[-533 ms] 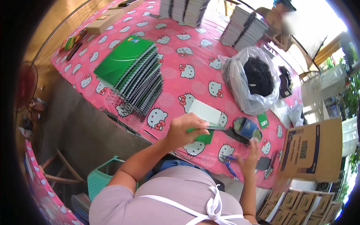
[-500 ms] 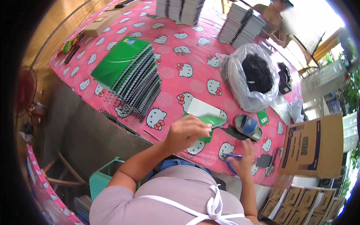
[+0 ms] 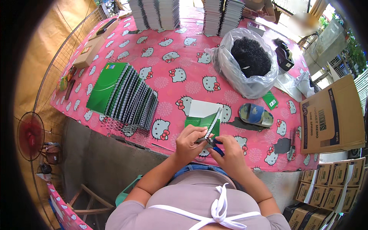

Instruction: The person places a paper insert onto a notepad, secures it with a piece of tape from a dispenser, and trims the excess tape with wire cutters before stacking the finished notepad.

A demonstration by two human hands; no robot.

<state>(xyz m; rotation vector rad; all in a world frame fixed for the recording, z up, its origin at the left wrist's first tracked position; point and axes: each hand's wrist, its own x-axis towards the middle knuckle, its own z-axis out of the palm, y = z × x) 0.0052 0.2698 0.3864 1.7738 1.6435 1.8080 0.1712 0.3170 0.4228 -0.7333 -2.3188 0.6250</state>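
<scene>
My left hand [image 3: 188,141] is closed round the lower end of a green spiral notebook [image 3: 207,120], its coil slanting up and away. In my right hand [image 3: 231,152] are pliers [image 3: 218,151] with blue handles, their jaws at the near end of the coil beside my left fingers. Under the notebook lies more green cover, with a white sheet [image 3: 206,108] just beyond it. To the left stands a leaning stack of green spiral notebooks [image 3: 106,86]. A slide sandal [image 3: 256,115] with a blue strap sits right of my hands on a dark flat piece.
A plastic bag [image 3: 227,67] of black coils [image 3: 251,57] stands far right, near a small green booklet [image 3: 270,100]. Tall notebook stacks [image 3: 159,15] line the far edge. An open carton [image 3: 331,115] is at right; another person [image 3: 262,9] sits across the table.
My left hand has lifted the notebook and tilted its coil upright. My right hand has moved left with the pliers, bringing them to the coil's end. The view has shifted.
</scene>
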